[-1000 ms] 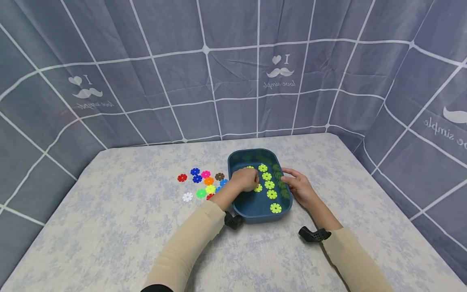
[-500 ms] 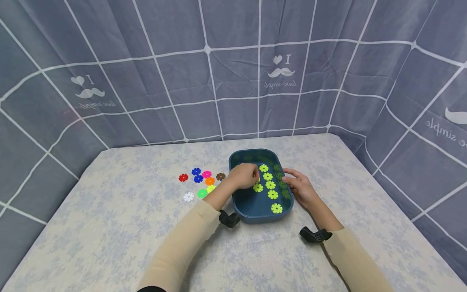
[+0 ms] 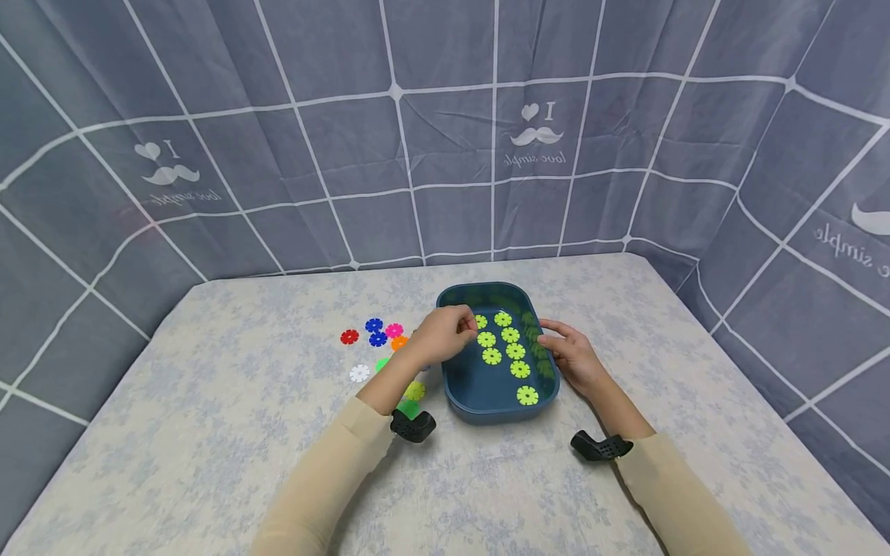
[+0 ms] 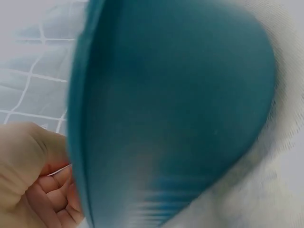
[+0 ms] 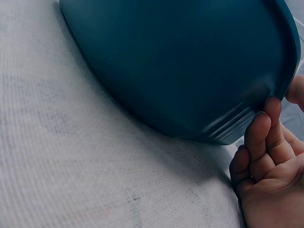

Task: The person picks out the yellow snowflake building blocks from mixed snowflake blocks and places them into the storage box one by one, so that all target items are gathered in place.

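A dark teal plastic bin (image 3: 480, 394) stands on the table, with yellow-green flower-shaped discs (image 3: 516, 351) lying in two columns on its floor. The shorter left column holds three discs (image 3: 486, 339). Over the bin's left rim is my left hand (image 3: 441, 333), its fingers loosely curled; nothing shows in it. In the left wrist view that rim partly hides the fingertips. My right hand (image 3: 575, 359) holds the bin's right side, thumb at the rim and fingers (image 5: 259, 128) against the ribbed outer wall.
Left of the bin lie loose discs of many colours: red (image 3: 350, 337), blue (image 3: 374, 325), pink (image 3: 394, 330), white (image 3: 359, 373), yellow (image 3: 415, 391) and green (image 3: 409, 408). My left forearm covers some. A grey checked curtain (image 3: 445, 154) hangs behind the patterned table (image 3: 243, 401).
My left hand has drawn leftward from the middle of the bin to its left rim, uncovering the discs of the left column. My right hand keeps its place on the bin.
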Tool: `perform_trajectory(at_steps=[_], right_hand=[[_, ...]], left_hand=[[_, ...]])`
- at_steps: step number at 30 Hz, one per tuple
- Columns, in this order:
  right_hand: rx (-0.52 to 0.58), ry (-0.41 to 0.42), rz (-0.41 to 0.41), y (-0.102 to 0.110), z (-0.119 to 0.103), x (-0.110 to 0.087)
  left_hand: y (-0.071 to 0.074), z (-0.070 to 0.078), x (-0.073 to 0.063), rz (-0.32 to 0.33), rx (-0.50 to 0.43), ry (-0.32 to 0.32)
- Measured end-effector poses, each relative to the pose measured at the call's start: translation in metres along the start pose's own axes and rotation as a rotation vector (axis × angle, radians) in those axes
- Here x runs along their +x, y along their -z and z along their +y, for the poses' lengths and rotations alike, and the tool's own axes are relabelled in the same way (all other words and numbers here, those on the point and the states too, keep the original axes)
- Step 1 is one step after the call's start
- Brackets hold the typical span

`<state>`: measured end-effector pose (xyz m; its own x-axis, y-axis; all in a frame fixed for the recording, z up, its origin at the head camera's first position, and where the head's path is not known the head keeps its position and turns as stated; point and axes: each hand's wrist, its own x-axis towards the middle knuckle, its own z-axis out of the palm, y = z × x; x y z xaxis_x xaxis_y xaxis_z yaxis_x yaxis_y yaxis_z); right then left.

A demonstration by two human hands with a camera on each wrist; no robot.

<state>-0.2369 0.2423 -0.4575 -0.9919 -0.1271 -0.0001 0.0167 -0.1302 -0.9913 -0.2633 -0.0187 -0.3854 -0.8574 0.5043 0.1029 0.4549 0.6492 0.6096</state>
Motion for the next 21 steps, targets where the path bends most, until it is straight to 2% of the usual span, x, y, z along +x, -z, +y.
perform_trajectory(at_steps=[5, 12, 21], right_hand=[[-0.002, 0.004, -0.002, 0.0, 0.0, 0.001], [-0.006, -0.013, 0.009, -0.001, -0.002, 0.002], [0.012, -0.025, -0.011, 0.001, -0.002, 0.003]], left_hand=[[0.011, -0.008, -0.01, 0.026, -0.072, -0.001], [0.024, -0.018, -0.024, 0.032, -0.142, 0.046], [0.029, -0.031, -0.04, 0.027, -0.109, 0.073]])
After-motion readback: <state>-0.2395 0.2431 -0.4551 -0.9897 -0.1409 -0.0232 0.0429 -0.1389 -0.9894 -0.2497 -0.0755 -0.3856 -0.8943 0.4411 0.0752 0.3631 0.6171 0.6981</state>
